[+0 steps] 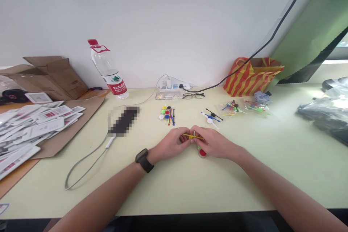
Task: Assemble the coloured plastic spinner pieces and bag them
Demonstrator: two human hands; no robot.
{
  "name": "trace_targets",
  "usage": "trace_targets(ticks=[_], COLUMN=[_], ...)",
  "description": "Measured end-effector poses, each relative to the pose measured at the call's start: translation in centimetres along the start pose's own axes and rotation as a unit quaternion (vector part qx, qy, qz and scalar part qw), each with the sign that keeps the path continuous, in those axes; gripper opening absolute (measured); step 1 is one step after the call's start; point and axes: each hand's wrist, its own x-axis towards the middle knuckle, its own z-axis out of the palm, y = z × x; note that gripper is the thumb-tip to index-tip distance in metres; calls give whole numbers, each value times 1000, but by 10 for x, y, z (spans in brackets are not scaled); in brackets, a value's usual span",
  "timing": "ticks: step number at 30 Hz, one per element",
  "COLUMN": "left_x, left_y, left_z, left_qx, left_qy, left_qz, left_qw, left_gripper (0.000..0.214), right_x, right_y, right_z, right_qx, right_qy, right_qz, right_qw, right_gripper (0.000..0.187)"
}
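Observation:
Between my hands is a yellow arrow-shaped spinner [192, 136], its thin arms reaching out to both sides of a round middle. My left hand [175, 141], a black watch on its wrist, is closed with its fingertips at the spinner. My right hand [210, 140] pinches close to the spinner's middle, where a small pale piece shows between the fingers. Just under the right hand lies a red round piece [202, 153], with a bit of green beside it, partly hidden. Beyond the hands are several coloured round pieces [162, 117] with arrows, and assembled-looking spinners [210, 120].
Bagged coloured pieces [232, 107] lie at the back right, near a striped bag [248, 78]. Glasses [193, 95] and a power strip [174, 85] are by the wall. A large bottle [112, 72], a cable [81, 159] and piled white cards [46, 123] are leftward.

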Motion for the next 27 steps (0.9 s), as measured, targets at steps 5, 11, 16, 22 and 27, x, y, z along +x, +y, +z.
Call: trace_targets(ticks=[5, 11, 16, 22, 27], left_x=[1, 2, 2, 4, 3], left_y=[-3, -5, -5, -5, -5], left_z=[1, 0, 0, -2, -2], left_qx=[8, -27, -63, -93, -102], left_qy=[8, 13, 13, 18, 21], left_qz=[7, 4, -7, -11, -20], left_qw=[1000, 1000, 998, 995, 994], left_gripper=[24, 25, 24, 26, 28], right_x=[2, 3, 4, 4, 3], right_y=[1, 1, 2, 6, 7], right_z=[0, 4, 6, 9, 10], right_qx=[13, 49, 65, 82, 101], right_qy=[34, 49, 63, 50, 39], right_qz=[-22, -31, -38, -9, 1], right_qw=[999, 997, 995, 995, 994], right_gripper=[14, 13, 18, 13, 13])
